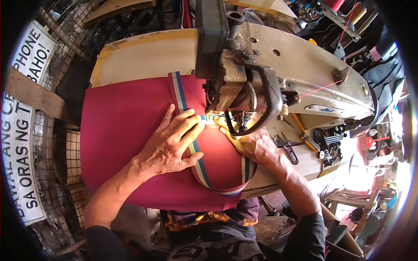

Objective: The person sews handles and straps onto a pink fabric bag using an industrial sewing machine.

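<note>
A maroon sheet of fabric (pixel 117 126) lies across the sewing machine bed, under the needle area. On it runs a striped strap (pixel 179 92) in blue, white, green and dark red, looping round toward my body. My left hand (pixel 163 145) rests flat on the fabric and strap, fingers spread, their tips just left of the presser foot. Close to the needle, my right hand (pixel 254 143) has its fingers drawn together on the strap's lit section. A black guard on the sewing machine (pixel 300 65) partly hides those fingers. The exact needle point is hard to make out.
Thread snips (pixel 289 150) and an orange-handled tool (pixel 305 135) lie on the bed at right. Red thread (pixel 320 88) stretches to the machine head. A wire mesh wall with a lettered sign (pixel 26 161) stands at left. A cluttered workshop extends to the right.
</note>
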A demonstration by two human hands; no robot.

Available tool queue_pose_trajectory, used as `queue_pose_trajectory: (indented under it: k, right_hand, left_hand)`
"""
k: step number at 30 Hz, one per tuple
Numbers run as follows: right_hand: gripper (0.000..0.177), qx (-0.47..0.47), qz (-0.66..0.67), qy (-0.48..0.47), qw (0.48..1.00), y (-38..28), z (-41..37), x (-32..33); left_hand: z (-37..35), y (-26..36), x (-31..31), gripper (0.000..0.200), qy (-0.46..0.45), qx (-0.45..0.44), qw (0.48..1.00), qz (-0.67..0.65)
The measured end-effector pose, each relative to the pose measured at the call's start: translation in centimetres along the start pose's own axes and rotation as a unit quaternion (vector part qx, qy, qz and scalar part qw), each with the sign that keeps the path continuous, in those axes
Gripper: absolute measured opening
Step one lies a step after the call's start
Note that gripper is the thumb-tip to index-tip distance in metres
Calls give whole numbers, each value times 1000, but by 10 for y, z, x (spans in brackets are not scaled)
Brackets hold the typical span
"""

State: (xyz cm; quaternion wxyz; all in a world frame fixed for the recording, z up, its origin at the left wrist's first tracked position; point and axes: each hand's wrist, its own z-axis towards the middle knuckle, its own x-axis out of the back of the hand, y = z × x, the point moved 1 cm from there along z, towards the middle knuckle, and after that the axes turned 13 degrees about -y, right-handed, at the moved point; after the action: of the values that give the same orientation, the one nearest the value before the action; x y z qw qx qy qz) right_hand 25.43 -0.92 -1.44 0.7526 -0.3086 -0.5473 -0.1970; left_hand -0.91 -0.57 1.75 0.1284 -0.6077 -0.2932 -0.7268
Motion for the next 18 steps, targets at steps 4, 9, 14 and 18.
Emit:
queue_pose_trajectory:
  k: [4, 9, 14, 18]
  right_hand:
    - [11, -3, 30, -3, 1000, -3, 7, 4]
    - [29, -129, 80, 67, 986, -33, -13, 58]
    - [33, -296, -60, 179, 936, -25, -104, 86]
    - [42, -418, -178, 232, 860, -3, -168, 73]
  left_hand:
    - [10, -2, 14, 53, -21, -27, 999, 23]
    - [24, -21, 9, 37, -3, -92, 994, -67]
    - [22, -28, 7, 38, 0, -105, 992, -64]
    - [22, -29, 8, 39, 0, -108, 992, -67]
